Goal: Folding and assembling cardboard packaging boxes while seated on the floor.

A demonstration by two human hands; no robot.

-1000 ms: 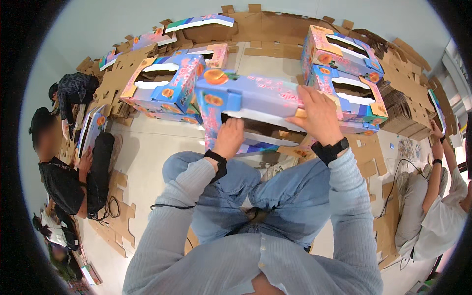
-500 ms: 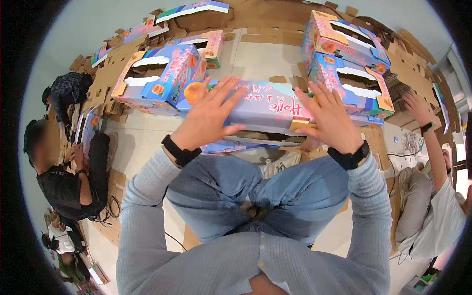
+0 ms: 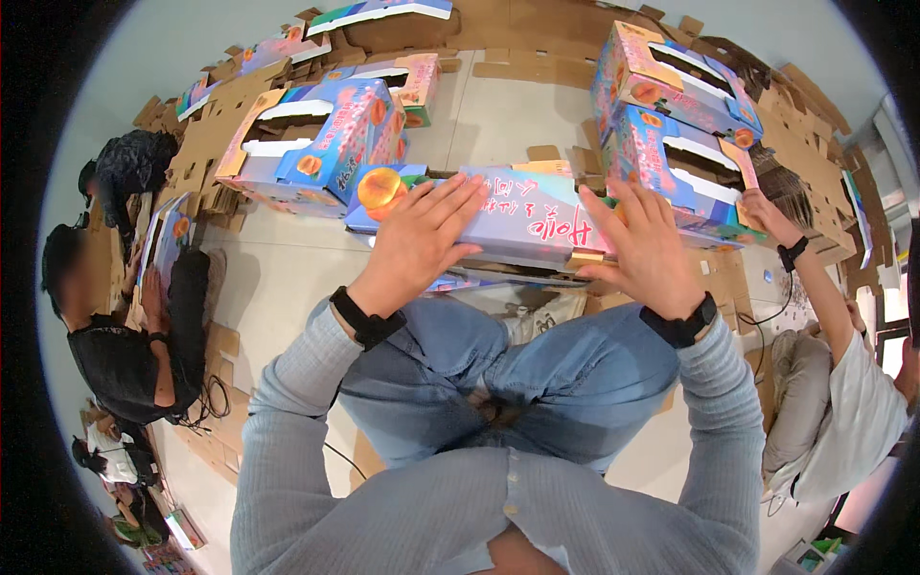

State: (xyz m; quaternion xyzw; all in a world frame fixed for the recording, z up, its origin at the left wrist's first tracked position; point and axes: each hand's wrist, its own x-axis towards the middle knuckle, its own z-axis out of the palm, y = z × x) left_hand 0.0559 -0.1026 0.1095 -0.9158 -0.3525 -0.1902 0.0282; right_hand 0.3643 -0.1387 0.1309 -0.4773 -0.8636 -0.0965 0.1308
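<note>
In front of my knees lies a blue and purple printed cardboard carton (image 3: 522,216) with a peach picture, its long side panel turned up. My left hand (image 3: 417,244) lies on its left half, fingers stretched out and palm down. On the right end of the same carton, near a small tan flap, my right hand (image 3: 650,249) rests with its fingers spread. Neither hand is wrapped round anything. The carton's underside and far edge are partly hidden.
Two stacked cartons (image 3: 685,158) with cut-out tops stand at the right; a co-worker's hand (image 3: 767,213) touches the lower one. Another carton (image 3: 307,144) stands at the left. Flattened brown cardboard (image 3: 220,129) lies behind it. A co-worker in black (image 3: 115,364) sits at the left.
The long panel under my hands has tilted up a little and its gap toward me has narrowed. The right co-worker's hand has moved left onto the stacked cartons.
</note>
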